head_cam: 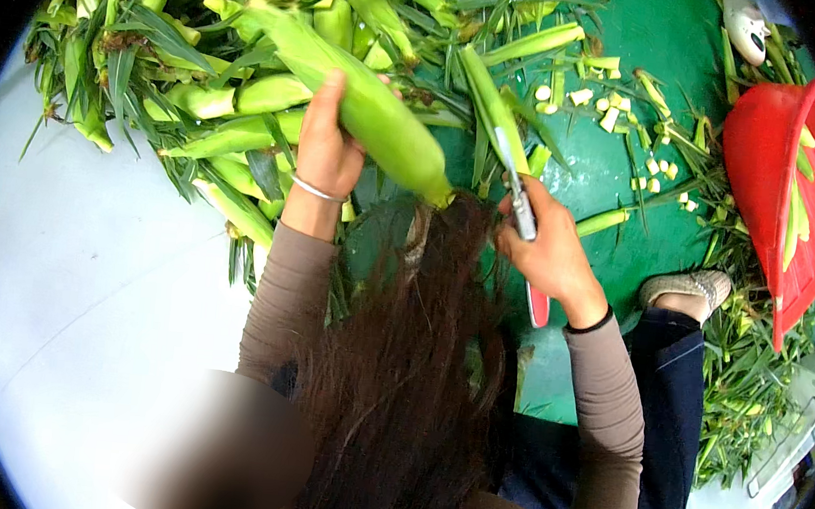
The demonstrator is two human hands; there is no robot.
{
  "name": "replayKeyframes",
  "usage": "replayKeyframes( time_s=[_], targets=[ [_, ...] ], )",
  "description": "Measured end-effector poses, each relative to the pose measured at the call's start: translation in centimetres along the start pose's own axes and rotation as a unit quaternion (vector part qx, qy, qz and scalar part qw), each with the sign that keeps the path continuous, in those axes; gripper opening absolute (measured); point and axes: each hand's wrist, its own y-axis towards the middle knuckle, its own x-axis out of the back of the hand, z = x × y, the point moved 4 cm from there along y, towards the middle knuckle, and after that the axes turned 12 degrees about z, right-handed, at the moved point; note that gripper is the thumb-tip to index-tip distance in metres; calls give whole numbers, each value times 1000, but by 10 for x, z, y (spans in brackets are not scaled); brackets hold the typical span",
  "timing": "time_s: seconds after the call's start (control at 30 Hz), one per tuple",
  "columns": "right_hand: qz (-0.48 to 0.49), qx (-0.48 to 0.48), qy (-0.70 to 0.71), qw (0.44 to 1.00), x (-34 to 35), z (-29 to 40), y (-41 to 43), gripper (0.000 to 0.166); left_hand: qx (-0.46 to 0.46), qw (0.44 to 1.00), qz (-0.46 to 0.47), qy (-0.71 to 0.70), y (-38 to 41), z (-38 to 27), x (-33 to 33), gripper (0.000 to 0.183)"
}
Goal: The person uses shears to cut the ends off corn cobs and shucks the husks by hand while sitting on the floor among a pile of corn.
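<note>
My left hand, with a bracelet at the wrist, grips a large green ear of corn in its husk. The ear slants down to the right, its pale stem end near my hair. Pruning shears with a red handle are in my right hand, their blades pointing up the picture. Beside the blades lies a long piece of green husk or stalk, partly behind my right fingers; whether I hold it too, I cannot tell. Many unhusked ears are heaped beyond and left of my left hand.
Short cut stem pieces and leaves are scattered over the green surface. At the right stands a red plastic scoop or dustpan with husk bits in it, above piled leaf scraps. A shoe is near it. Hair hides the centre.
</note>
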Motion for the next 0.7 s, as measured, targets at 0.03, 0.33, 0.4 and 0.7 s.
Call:
replayKeyframes(
  time_s=[0.03, 0.33, 0.4, 0.7],
  targets=[
    [-6, 5, -4, 1000, 2, 3, 1, 40, 31, 999, 15, -36, 1, -1, -5, 29],
    [-40, 213, -191, 957, 30, 54, 23, 62, 38, 874, 197, 442, 1, -18, -29, 46],
    [-29, 210, -174, 962, 32, 56, 25, 62, 10, 859, 232, 457, -2, -14, -33, 50],
    [72, 183, -141, 970, 25, 50, 33, 51, 175, 807, 331, 457, -5, -11, -34, 57]
  ],
)
